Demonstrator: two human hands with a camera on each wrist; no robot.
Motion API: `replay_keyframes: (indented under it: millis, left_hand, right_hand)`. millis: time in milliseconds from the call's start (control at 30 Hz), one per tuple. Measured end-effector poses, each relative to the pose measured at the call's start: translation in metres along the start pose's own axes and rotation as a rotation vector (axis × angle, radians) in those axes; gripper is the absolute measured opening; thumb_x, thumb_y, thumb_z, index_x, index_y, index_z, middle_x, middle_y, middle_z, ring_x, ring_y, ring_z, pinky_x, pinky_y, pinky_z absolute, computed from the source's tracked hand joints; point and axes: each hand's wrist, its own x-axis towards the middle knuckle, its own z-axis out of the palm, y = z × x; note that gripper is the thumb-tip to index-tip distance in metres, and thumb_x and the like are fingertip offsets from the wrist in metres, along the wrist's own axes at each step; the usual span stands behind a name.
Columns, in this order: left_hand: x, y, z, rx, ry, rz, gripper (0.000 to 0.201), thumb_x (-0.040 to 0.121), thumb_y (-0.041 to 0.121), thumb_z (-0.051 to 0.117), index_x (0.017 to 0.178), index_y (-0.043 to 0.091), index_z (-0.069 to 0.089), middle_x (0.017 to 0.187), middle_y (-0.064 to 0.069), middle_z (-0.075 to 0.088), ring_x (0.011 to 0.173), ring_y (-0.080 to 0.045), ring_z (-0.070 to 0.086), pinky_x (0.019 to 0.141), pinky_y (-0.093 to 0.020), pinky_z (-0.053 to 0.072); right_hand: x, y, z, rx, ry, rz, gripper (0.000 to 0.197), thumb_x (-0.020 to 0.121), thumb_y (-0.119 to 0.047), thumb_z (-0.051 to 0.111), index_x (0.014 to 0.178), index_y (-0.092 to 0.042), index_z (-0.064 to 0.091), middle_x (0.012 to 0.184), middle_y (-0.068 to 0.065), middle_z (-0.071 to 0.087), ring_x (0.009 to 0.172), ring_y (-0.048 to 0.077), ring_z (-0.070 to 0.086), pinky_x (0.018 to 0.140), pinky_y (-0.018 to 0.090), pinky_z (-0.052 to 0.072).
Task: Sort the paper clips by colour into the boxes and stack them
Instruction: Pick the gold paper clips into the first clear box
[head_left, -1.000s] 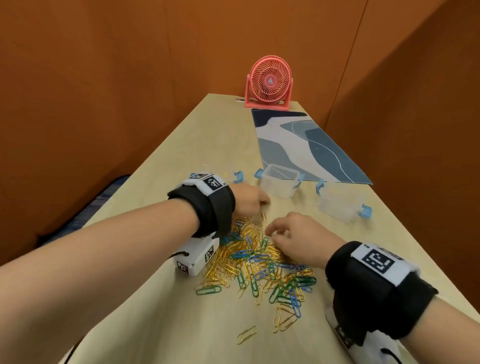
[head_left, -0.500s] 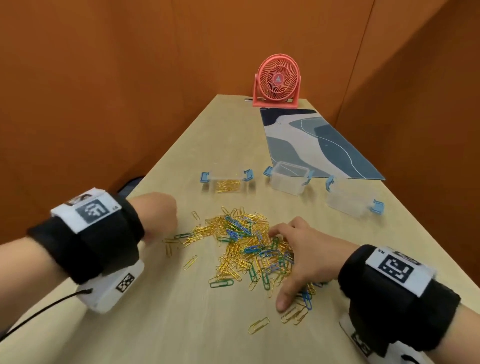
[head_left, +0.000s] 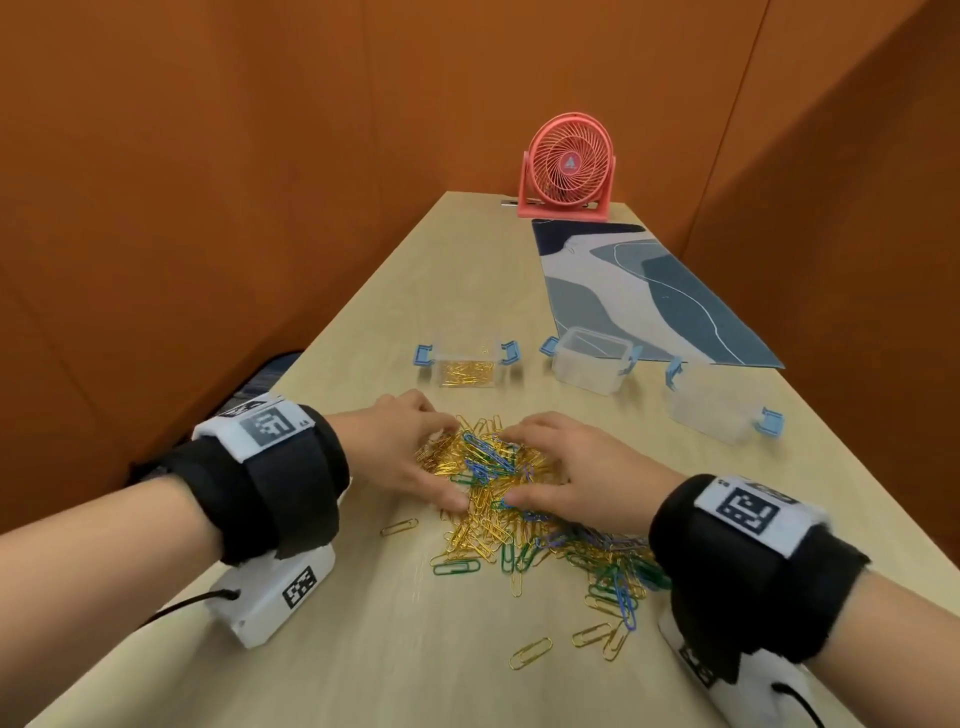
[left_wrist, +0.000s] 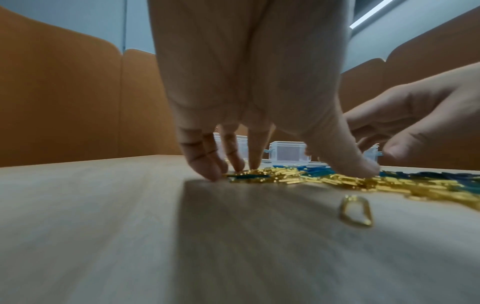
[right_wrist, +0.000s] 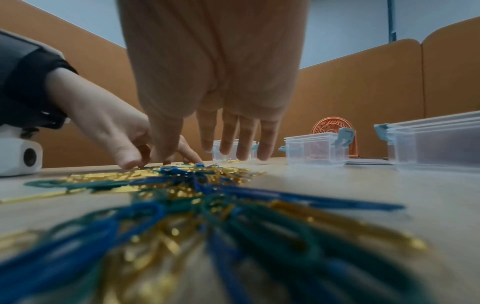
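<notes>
left hand (head_left: 402, 447): fingers (left_wrist: 207, 162) spread and pointing down, tips touching the left edge of the paper clip pile (head_left: 498, 483); thumb on the gold clips. i see nothing pinched or lifted. right hand (head_left: 576, 467): fingers (right_wrist: 244, 139) straight and loosely fanned over the pile's far right part, thumb down among the clips near the left thumb. from the right wrist view the four fingertips look just above the desk (head_left: 363, 649); whether they touch the clips i cannot tell. both hands rest opposite each other across the pile, close but not touching.

pile is mixed gold, blue and green, densest between the hands and trailing near-right under the right wrist. a few stray gold clips (head_left: 530, 653) lie apart on the near side, one green clip (head_left: 457, 567) at the near-left fringe.

beyond the hands, three clear boxes with blue latches in a row: left box (head_left: 467, 366) holds gold clips; middle box (head_left: 592, 364) sits on the near edge of a patterned mat (head_left: 649, 291), contents unclear; right box (head_left: 717, 410) is nearest the right desk edge, contents unclear. none stacked.

far end of desk: a pink fan (head_left: 569, 166). orange partition walls (head_left: 208, 208) all round.
</notes>
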Motion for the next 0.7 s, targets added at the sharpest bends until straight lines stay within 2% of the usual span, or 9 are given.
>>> replay_keyframes:
  millis: [67,167,267,333,367,467,533,633,700]
  left_hand:
    - [0.0010,0.0022,0.0029,-0.038,0.030,0.053,0.084,0.072,0.062,0.063,0.143,0.033,0.030,0.135,0.003,0.034,0.119,-0.015,0.040,0.104,-0.027,0.034]
    - [0.0036,0.0066,0.0030,-0.083,0.137,0.081,0.060,0.077,0.048,0.068,0.132,0.031,0.049,0.122,0.003,0.049,0.093,-0.008,0.045,0.083,-0.019,0.036]
    - [0.0031,0.0073,0.0027,-0.184,0.179,0.085,0.037,0.076,0.036,0.073,0.111,0.027,0.065,0.097,0.011,0.061,0.077,-0.003,0.048,0.067,-0.012,0.037]
    - [0.0016,0.0074,0.0033,-0.200,0.198,0.074,0.027,0.077,0.031,0.074,0.102,0.025,0.069,0.083,0.016,0.058,0.072,-0.002,0.049,0.062,-0.008,0.035]
    - [0.0013,0.0072,0.0036,-0.196,0.204,0.070,0.025,0.077,0.029,0.074,0.101,0.023,0.070,0.082,0.015,0.058,0.072,-0.002,0.050,0.062,-0.007,0.035]
    - [0.0001,0.0070,0.0026,-0.221,0.239,0.062,0.020,0.079,0.026,0.072,0.099,0.020,0.072,0.085,0.008,0.064,0.073,-0.003,0.053,0.063,-0.006,0.039]
    - [-0.0003,0.0069,0.0005,-0.264,0.307,0.044,0.019,0.080,0.025,0.072,0.097,0.018,0.073,0.084,0.006,0.066,0.072,-0.003,0.055,0.060,-0.005,0.039]
    - [0.0000,0.0079,-0.0018,-0.341,0.391,0.004,0.019,0.083,0.024,0.069,0.100,0.015,0.072,0.089,0.001,0.068,0.081,-0.011,0.059,0.069,-0.016,0.042]
    - [0.0002,0.0089,-0.0023,-0.375,0.428,0.005,0.020,0.087,0.022,0.064,0.103,0.013,0.071,0.086,0.002,0.066,0.077,-0.009,0.057,0.072,-0.019,0.040]
  right_hand:
    - [0.0043,-0.0026,0.0008,-0.036,-0.086,0.017,0.066,0.083,-0.048,0.061,0.141,-0.034,0.034,0.144,-0.007,0.035,0.130,0.013,0.035,0.109,0.029,0.031]
    - [0.0054,-0.0045,0.0001,-0.064,-0.095,0.029,0.051,0.081,-0.044,0.065,0.128,-0.031,0.051,0.130,-0.003,0.047,0.120,0.014,0.042,0.101,0.028,0.036]
    - [0.0029,-0.0042,-0.0014,-0.007,-0.040,0.029,0.027,0.081,-0.030,0.069,0.107,-0.024,0.064,0.105,-0.004,0.058,0.087,0.006,0.052,0.079,0.022,0.043]
    - [0.0026,-0.0035,-0.0012,0.028,-0.021,0.035,0.019,0.081,-0.023,0.069,0.100,-0.021,0.068,0.089,-0.005,0.060,0.068,-0.001,0.047,0.064,0.016,0.039]
    - [0.0030,-0.0031,-0.0007,0.032,-0.008,0.042,0.017,0.081,-0.023,0.069,0.098,-0.019,0.068,0.084,-0.005,0.060,0.065,0.000,0.047,0.061,0.016,0.039]
    - [0.0034,-0.0025,0.0000,0.046,0.062,0.091,0.016,0.083,-0.027,0.066,0.095,-0.017,0.069,0.080,-0.004,0.059,0.072,0.010,0.051,0.066,0.023,0.042]
    - [0.0030,-0.0015,-0.0003,0.079,0.120,0.125,0.013,0.085,-0.027,0.062,0.093,-0.018,0.069,0.076,-0.007,0.056,0.071,0.010,0.050,0.063,0.022,0.040]
    - [0.0018,0.0003,-0.0013,0.111,0.187,0.186,0.013,0.086,-0.024,0.056,0.087,-0.016,0.066,0.070,-0.006,0.053,0.068,0.014,0.051,0.062,0.025,0.042]
    - [0.0017,0.0020,-0.0013,0.105,0.227,0.234,0.015,0.084,-0.025,0.054,0.083,-0.014,0.064,0.071,-0.003,0.055,0.070,0.018,0.053,0.065,0.029,0.045]
